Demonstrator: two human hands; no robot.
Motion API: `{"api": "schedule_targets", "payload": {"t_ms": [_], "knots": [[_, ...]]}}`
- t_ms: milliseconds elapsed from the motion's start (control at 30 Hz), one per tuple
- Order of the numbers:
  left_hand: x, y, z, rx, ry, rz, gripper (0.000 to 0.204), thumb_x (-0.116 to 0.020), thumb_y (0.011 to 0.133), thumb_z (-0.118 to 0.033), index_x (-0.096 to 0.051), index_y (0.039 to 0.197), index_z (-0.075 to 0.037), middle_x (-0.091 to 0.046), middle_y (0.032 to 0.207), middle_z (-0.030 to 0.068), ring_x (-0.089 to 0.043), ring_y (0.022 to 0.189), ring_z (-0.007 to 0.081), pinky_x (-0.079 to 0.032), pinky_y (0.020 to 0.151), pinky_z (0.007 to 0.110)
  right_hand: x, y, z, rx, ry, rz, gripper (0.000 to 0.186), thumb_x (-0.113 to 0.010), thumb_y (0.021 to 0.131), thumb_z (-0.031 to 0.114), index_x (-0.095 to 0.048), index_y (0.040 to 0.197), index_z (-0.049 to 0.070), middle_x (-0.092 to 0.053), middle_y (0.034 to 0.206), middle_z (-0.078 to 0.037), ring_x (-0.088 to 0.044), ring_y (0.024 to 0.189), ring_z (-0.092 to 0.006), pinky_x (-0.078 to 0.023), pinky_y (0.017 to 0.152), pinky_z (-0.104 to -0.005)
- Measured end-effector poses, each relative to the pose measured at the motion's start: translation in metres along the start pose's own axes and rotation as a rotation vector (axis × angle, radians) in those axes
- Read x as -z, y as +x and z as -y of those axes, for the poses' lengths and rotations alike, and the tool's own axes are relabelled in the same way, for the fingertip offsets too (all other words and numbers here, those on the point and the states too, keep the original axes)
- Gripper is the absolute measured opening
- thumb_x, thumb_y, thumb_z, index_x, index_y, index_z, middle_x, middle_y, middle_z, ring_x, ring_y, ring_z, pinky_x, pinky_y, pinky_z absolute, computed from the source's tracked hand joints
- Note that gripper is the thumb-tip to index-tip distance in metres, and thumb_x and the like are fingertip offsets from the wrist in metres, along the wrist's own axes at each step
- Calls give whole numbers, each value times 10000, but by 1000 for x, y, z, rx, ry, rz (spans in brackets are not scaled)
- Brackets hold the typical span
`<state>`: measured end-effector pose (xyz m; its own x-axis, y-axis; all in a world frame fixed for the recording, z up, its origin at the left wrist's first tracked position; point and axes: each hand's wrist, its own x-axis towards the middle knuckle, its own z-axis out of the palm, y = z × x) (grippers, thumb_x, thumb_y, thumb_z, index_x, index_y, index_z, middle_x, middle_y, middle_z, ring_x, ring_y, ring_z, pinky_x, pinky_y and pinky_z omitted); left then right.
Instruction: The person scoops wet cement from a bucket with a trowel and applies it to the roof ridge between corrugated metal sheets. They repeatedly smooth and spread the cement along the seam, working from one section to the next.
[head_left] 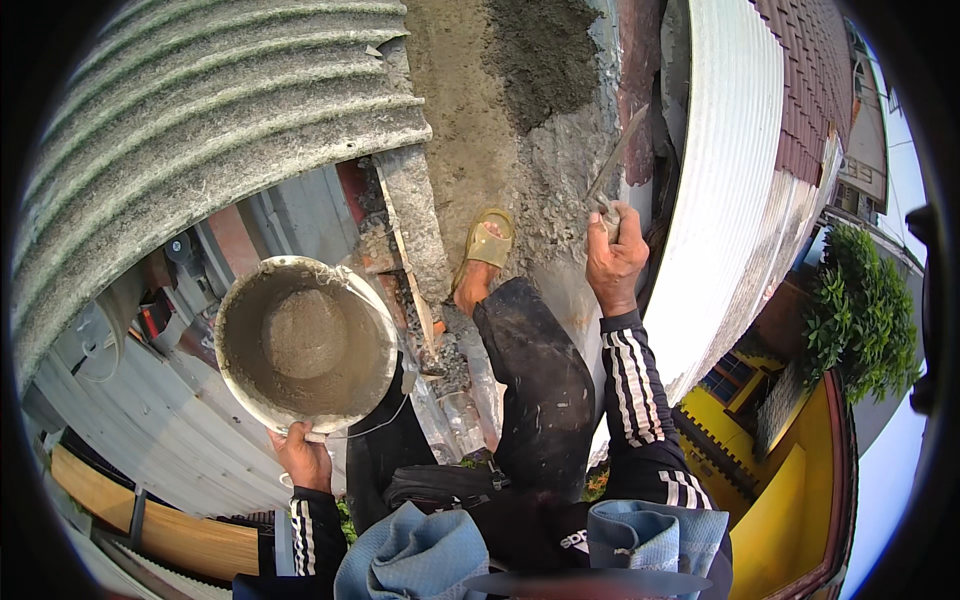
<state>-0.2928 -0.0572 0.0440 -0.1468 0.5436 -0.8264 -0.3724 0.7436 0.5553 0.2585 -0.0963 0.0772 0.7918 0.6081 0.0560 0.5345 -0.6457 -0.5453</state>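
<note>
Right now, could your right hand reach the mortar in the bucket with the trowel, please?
Probably yes: the left hand holds the bucket open-topped, with nothing over the mortar; the right hand, holding the trowel, must cross the raised knee.

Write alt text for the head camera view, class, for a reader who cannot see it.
Seen from above, a person's left hand grips the rim of a bucket holding wet grey mortar, while the right hand holds a trowel against a rough mortar-covered wall top. One sandalled foot rests on the wall, between a grey corrugated roof and a white corrugated sheet.

Grey mortar bucket [305,345], tan sandal [488,240], white-striped black sleeves [632,385].
</note>
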Motion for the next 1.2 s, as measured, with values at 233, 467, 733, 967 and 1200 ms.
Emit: {"api": "schedule_targets", "payload": {"t_ms": [233, 467, 733, 967, 1200], "knots": [[-75, -29, -23, -235, 240, 286, 699, -548, 854, 161, -468, 1531, 5, -625, 1402, 122, -632, 1219, 224, -488, 1090, 346, 24, -129, 109, 267, 114, 851, 306, -686, 921, 165, -588, 1138, -29, -693, 984, -297, -692, 954, -518, -547, 818, -554], [-146, -86, -76, -496, 677, 552, 821, -577, 872, 139, -369, 1658, 22, -550, 1564, 149, -570, 1369, 214, -443, 1160, 326, -24, -104, 243, 359, -276, 436, 212, -684, 875, 166, -696, 949, -32, -723, 897, -233, -757, 826, -369, -596, 735, -477], [-176, -130, -127, -569, 581, 719, 911, -548, 877, 168, -256, 1720, -11, -420, 1676, 137, -477, 1470, 207, -384, 1229, 343, 52, -107, 275, 800, -363, 437, 247, -698, 822, 128, -703, 967, -72, -686, 877, -197, -735, 802, -324, -604, 672, -427], [-194, -154, -133, -1018, 586, 749, 941, -564, 853, 173, -257, 1722, -15, -334, 1758, 158, -388, 1568, 242, -322, 1268, 336, 49, -113, 276, 717, -276, 447, 258, -665, 859, 159, -736, 950, -72, -736, 883, -227, -736, 840, -342, -617, 714, -421], [-199, -157, -131, -1084, 533, 810, 955, -561, 795, 184, -376, 1693, -84, -189, 1810, 203, -239, 1658, 343, -280, 1311, 418, 47, -85, 270, 770, -228, 775, 386, -560, 1004, 209, -745, 1174, -84, -743, 1141, -304, -734, 1004, -490, -589, 927, -510]]}}
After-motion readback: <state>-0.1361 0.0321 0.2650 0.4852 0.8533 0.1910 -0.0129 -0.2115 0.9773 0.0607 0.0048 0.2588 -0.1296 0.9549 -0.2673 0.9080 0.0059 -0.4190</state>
